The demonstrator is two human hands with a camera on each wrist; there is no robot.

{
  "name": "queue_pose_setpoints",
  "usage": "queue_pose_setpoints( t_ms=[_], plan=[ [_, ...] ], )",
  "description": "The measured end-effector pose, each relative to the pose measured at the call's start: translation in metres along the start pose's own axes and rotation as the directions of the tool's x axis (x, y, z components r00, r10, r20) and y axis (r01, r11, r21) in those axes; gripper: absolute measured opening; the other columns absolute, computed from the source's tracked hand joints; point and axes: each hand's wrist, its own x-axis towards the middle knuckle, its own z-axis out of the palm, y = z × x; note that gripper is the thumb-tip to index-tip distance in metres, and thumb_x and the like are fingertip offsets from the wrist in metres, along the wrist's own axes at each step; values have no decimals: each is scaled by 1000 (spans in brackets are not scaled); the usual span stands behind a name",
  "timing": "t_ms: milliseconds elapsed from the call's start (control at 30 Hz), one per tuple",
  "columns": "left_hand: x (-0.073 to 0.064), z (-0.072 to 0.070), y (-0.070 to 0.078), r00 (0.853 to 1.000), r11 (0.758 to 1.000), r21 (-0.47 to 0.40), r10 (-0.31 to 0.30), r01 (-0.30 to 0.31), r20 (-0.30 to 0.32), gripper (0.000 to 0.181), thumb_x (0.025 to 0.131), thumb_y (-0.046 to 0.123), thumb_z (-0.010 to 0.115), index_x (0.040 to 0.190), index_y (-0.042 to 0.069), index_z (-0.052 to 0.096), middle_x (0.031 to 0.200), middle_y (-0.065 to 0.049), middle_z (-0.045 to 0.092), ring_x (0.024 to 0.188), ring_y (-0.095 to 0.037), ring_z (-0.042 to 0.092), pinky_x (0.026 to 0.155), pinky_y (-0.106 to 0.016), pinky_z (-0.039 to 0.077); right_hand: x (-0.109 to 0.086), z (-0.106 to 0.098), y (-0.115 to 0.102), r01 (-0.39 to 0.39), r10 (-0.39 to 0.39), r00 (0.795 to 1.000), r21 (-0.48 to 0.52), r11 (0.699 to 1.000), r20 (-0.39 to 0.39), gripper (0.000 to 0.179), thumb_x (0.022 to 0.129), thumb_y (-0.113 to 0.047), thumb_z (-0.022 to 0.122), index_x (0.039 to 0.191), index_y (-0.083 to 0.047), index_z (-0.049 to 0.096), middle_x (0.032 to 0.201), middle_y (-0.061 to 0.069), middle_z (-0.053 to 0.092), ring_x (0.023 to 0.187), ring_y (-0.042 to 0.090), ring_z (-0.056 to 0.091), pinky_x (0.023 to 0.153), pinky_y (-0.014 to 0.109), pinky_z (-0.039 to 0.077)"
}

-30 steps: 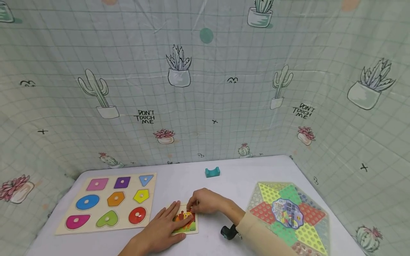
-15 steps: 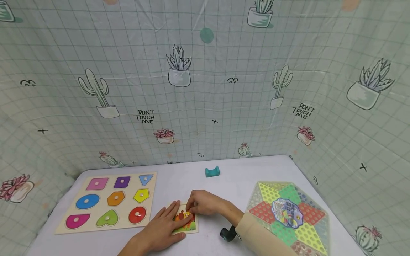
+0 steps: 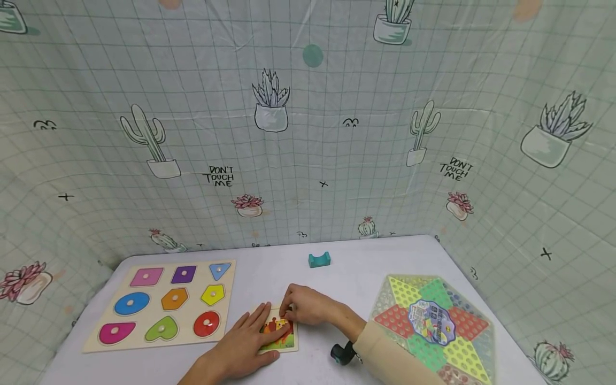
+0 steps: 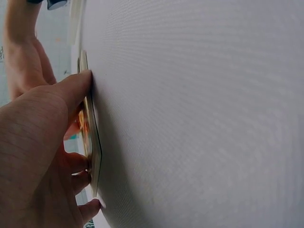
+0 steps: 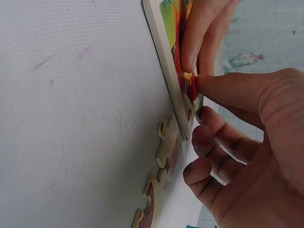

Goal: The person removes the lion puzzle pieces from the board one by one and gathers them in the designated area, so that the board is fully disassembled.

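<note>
A small jigsaw puzzle with a pale wooden frame (image 3: 295, 342) lies on the white table, its picture red, yellow and green. My left hand (image 3: 243, 342) rests over its left part with fingers stretched out; the left wrist view has the thumb (image 4: 78, 88) along the near edge of the frame. At the upper right corner, my right hand (image 3: 308, 306) pinches a puzzle piece (image 5: 191, 91) between thumb and forefinger, right at the frame. Its other fingers curl loosely. Much of the picture is hidden under both hands.
Loose puzzle pieces (image 5: 167, 147) lie beside the frame in the right wrist view. A shape board (image 3: 187, 321) with knobbed pieces stands left, a star-patterned game board (image 3: 432, 321) right. A teal block (image 3: 319, 260) sits at the back; a black fitting (image 3: 343, 353) is near the right cuff.
The right hand shifts very slightly at the puzzle's upper right corner, still pinching there. The left hand stays in place.
</note>
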Motion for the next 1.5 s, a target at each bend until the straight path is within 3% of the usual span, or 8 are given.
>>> queue_pose_setpoints(
  t_ms=[333,533,767,1067,1233,1500],
  plan=[
    [-1,1,1,1000,1000,-3,16,-16,-13,57,94,60,56,149,44,47,166,-16,23,154,-36,16,118,-65,19,1,-1,0,2,-1,1000,36,999,-25,11,98,-18,67,100,-24,76,98,-12,61,86,1,54,80,19,49],
    [-1,1,-1,1000,1000,-8,18,-18,-13,58,94,60,56,149,43,47,166,-16,23,154,-35,16,119,-65,19,1,-1,0,-35,39,998,67,997,-49,14,97,-17,67,107,-24,73,94,-14,60,81,1,53,76,18,49],
    [0,2,-1,1000,1000,-11,8,-8,-4,58,94,61,56,149,45,47,166,-15,22,154,-35,15,119,-65,18,1,-1,0,-58,65,996,116,992,-55,12,96,-16,69,106,-21,75,86,-14,57,76,2,53,70,16,48],
    [-1,1,-1,1000,1000,-11,22,-22,-10,58,94,61,56,149,44,46,166,-15,22,154,-35,15,119,-65,19,1,0,1,-33,41,998,147,989,-48,13,96,-14,68,105,-22,74,84,-13,56,74,2,52,66,17,48],
    [-2,0,0,1000,1000,-14,16,-16,-6,58,94,60,57,149,44,46,166,-15,22,154,-35,15,119,-65,18,-1,0,1,-7,14,999,152,988,-41,15,96,-14,68,107,-24,73,86,-14,57,77,2,52,70,17,48],
    [-1,0,-1,1000,1000,-13,12,-12,-1,58,94,60,57,149,45,46,166,-15,22,154,-35,15,119,-65,18,-2,-2,3,7,5,997,176,984,-73,14,98,-16,67,107,-25,72,88,-15,61,76,2,52,68,17,47]
  ],
)
